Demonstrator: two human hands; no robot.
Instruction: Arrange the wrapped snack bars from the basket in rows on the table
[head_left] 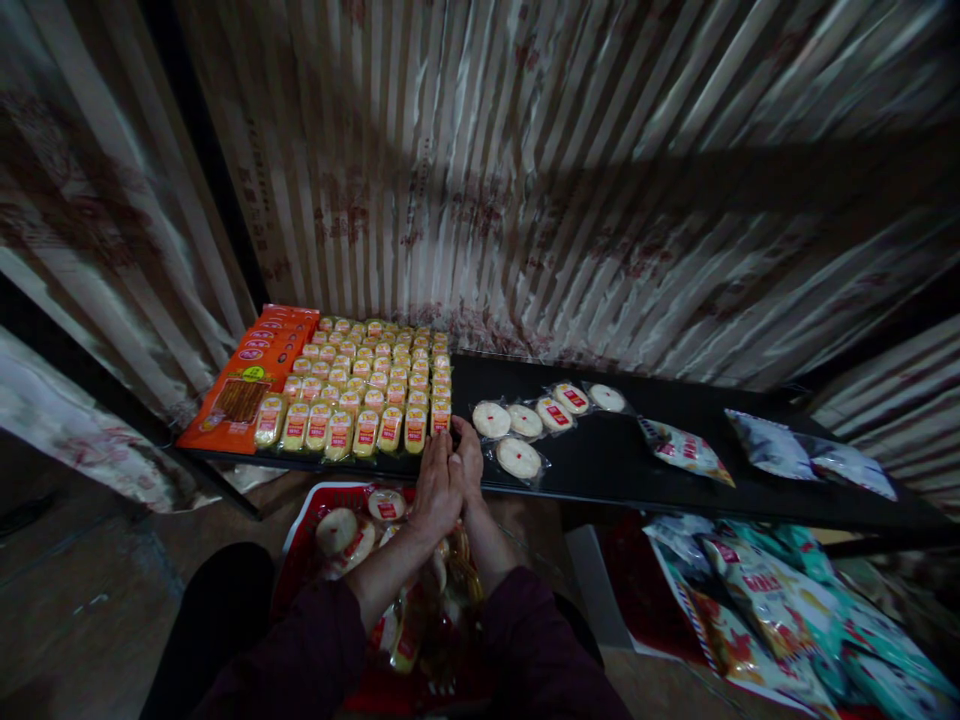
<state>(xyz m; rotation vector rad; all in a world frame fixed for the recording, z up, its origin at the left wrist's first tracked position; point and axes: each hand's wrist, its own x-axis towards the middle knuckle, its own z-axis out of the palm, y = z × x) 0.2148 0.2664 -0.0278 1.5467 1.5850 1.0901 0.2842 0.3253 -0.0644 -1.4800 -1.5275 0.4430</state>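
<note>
Side by side at the shelf's front edge, my left hand (pixel 438 488) and my right hand (pixel 469 460) meet at the right end of the front row of wrapped yellow cakes (pixel 340 432). Both hands have their fingers pressed together around the lower part of a wrapped yellow cake (pixel 440 414) with an orange-red label; their grip is partly hidden. The cakes stand in several tight rows. Just right of my hands, round white wrapped pastries (pixel 519 458) lie flat, some with a red mark or label.
Orange snack packets (pixel 244 385) lie at the black shelf's (pixel 600 495) left end; white bags (pixel 769 443) and a printed bag (pixel 684 450) lie at its right. Below are a red basket (pixel 300 530) of wrapped pastries and a box with bagged snacks (pixel 757 580). A striped curtain (pixel 480 200) hangs behind.
</note>
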